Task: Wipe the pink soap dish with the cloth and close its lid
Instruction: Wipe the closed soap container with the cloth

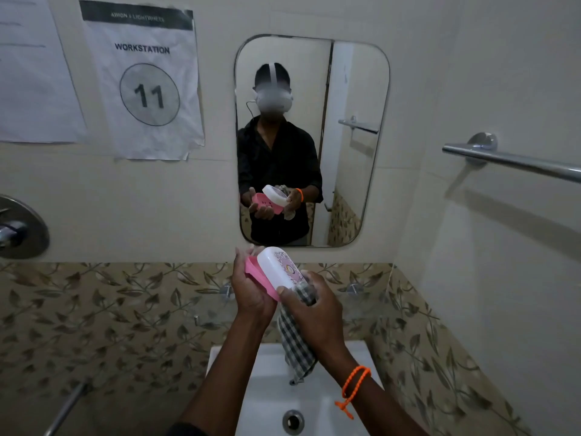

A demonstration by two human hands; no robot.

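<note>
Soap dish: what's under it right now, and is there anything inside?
The left hand cups the pink soap dish from below, over the sink. The white lid, half open, hides the inside.

Wall paper sheet: "WORKSTATION", "11".

left hand: raised at chest height, fingers curled under the pink soap dish, gripping it | right hand: just beside left, thumb on the lid, fingers bunched round the cloth | forearms: both bare, converging upward from bottom edge | right wrist: orange bead band
</note>
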